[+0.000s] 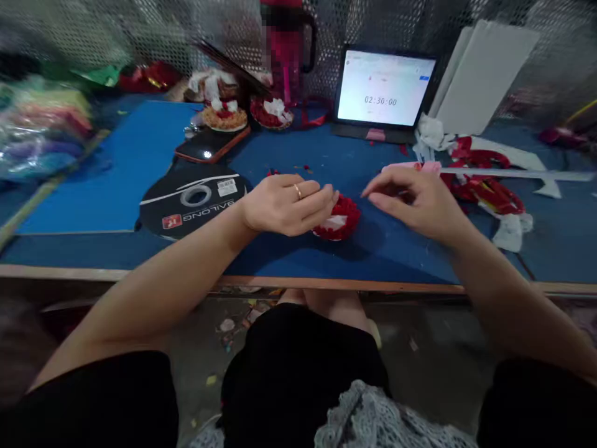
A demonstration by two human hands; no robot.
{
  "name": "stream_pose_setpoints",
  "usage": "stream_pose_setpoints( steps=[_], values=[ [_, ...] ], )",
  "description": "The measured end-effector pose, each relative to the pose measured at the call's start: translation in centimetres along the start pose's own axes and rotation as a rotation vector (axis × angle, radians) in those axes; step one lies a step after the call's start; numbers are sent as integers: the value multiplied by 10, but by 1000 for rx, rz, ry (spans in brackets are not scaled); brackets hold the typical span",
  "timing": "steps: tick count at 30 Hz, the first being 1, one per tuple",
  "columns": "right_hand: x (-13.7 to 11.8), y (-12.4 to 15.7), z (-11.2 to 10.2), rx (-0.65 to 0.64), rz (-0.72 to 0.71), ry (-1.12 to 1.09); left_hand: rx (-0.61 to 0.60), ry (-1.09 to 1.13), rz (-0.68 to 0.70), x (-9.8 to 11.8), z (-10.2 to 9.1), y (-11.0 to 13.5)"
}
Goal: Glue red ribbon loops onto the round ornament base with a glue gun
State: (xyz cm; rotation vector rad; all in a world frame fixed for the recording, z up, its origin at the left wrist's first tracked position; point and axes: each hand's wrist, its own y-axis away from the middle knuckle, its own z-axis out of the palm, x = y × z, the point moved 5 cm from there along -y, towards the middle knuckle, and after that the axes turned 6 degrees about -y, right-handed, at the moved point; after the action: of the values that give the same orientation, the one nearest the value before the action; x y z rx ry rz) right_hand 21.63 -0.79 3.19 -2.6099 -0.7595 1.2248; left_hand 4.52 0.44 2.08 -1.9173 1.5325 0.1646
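The wooden front edge [354, 286] of the surface [401, 258] runs nearest the body; just beyond it lies the red ruffled piece [347, 218] with a white patch, between the two hands; it looks light, soft and easily crushed, so the firmer-looking rim at its base is probably the better hold. The left hand [289, 205] reaches over its left side, fingers drawn together and half bent; whether they pinch anything is hidden. The right hand [420, 202] hangs apart from the piece, loosely curled, thumb and forefinger tips close; nothing shows between them, though something fine could be missed.

A black reel [191, 202] crowds the left wrist; red-and-white scraps [487, 180] lie beyond the right hand; bare blue room opens in front of the right hand and, farther back, toward the lit tablet [385, 87].
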Motion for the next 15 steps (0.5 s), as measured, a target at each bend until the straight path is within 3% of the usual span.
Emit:
stream_pose_setpoints(
  steps=[6,9,15],
  values=[
    [14,-41,25,-190,-101,-189,-41,109,-61,-4,3,6],
    [21,-42,31,-270,-88,-266,-79,131,-68,-5,5,5],
    [28,-40,35,-306,-78,-344,-149,184,-99,-6,8,3]
  ],
)
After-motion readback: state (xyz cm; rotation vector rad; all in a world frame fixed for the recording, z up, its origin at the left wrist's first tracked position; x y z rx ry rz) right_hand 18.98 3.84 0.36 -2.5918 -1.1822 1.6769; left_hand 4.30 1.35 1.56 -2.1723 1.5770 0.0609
